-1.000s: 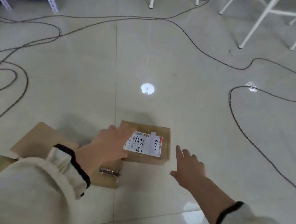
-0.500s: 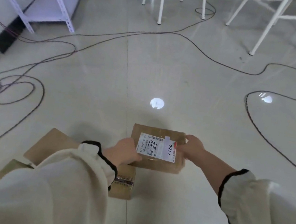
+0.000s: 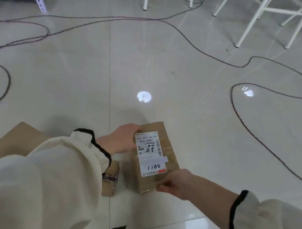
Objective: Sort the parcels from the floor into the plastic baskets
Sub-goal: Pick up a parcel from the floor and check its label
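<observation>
Head view shows the person holding one parcel [image 3: 156, 160] in both hands, label [image 3: 150, 153] turned up toward the face. This is most likely so the handwritten code can be read and the right basket chosen. The parcel seems raised just off the floor [image 3: 172, 68], its long axis running away from the person, though how far clear it is cannot be told. No basket is in view, so the parcel has yet to be sorted.

The left hand [image 3: 123, 139] grips the far left edge, with its fingers bent round near the upper corner. The right hand [image 3: 177, 183] holds the near right corner, fingers curled round the bottom edge. Holding opposite corners steadies the box and leaves the label uncovered. Neither hand is slack; both are closed on the cardboard.

Two more lie on the floor at the left. A flat parcel [image 3: 15, 141] is partly hidden by the left sleeve [image 3: 48, 177], and a small parcel [image 3: 110, 184] sits just beside the held one. Cables [image 3: 243, 118] loop across the tiles, worth minding when the person turns toward the baskets.
</observation>
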`<action>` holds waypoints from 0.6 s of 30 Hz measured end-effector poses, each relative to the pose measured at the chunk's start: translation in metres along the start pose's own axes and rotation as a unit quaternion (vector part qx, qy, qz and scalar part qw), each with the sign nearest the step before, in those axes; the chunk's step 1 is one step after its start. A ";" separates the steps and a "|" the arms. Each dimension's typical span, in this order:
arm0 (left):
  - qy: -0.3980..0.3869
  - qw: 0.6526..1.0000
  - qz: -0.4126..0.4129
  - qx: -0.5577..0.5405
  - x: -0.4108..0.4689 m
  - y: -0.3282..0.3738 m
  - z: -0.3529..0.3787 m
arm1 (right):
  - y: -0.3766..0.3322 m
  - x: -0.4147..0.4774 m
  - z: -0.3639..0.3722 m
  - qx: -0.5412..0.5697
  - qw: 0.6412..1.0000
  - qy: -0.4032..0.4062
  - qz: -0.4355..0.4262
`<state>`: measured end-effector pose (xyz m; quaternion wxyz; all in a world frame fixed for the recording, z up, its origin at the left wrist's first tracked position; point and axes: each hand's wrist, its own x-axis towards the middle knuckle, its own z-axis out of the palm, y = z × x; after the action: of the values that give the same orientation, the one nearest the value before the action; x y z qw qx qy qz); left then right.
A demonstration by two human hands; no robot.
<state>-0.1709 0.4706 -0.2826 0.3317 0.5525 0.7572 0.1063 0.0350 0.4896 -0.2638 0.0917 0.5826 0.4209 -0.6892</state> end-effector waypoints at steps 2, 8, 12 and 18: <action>-0.012 1.000 0.012 0.011 0.000 0.002 0.006 | 0.004 0.001 -0.001 -0.047 0.999 -0.019 0.015; 0.120 0.972 -0.070 -0.190 -0.011 -0.001 0.009 | -0.028 0.003 -0.043 -0.252 0.964 0.059 0.058; 0.114 0.939 -0.207 -0.249 -0.016 0.003 0.019 | -0.037 0.017 -0.035 -0.209 0.972 0.094 -0.060; 0.041 0.945 -0.243 -0.216 -0.018 -0.001 0.032 | -0.034 0.037 -0.018 -0.172 0.974 0.126 -0.071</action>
<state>-0.1488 0.4476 -0.3004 0.4270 0.2620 0.8406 0.2059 0.0158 0.5369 -0.2795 0.0877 0.6090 0.5817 -0.5320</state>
